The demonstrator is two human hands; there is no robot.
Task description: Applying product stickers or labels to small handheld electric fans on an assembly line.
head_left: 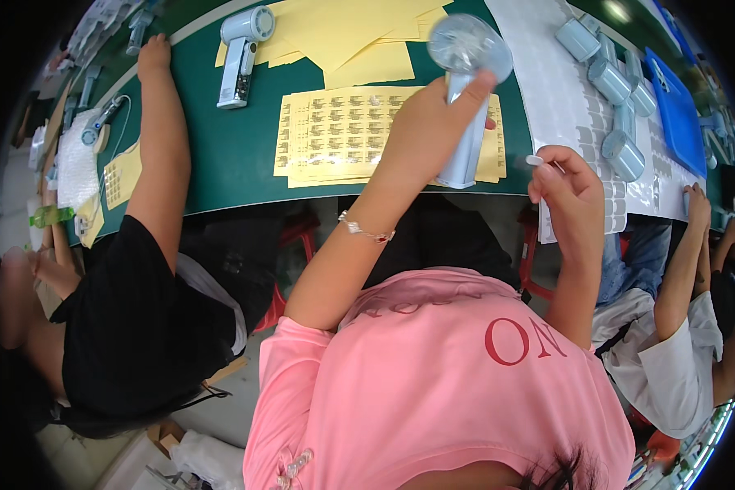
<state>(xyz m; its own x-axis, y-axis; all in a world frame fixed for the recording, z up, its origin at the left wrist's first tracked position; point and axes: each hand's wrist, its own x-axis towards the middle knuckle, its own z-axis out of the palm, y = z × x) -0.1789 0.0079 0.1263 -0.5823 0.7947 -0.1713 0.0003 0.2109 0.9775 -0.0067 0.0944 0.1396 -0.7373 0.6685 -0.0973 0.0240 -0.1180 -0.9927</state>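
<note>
My left hand [429, 131] is wrapped round the handle of a light blue handheld fan [465, 151]. The fan stands over the table's near edge with its round, clear-fronted head at the top. Beside it on the right, my right hand [570, 184] is raised with the fingers bent. A small white oval piece, which looks like a sticker [534, 160], is pinched at its fingertips. Beneath the fan lies a stack of yellow label sheets [335, 131] with rows of dark print. My left palm and part of the handle are hidden.
Another handheld fan [241, 61] lies on the green table [302, 77] at left, near loose yellow sheets [343, 33]. White sticker sheets [547, 90] cover the right side, with several fans [623, 151] and a blue tray [678, 114] beyond. Co-workers' arms [165, 155] reach in on both sides.
</note>
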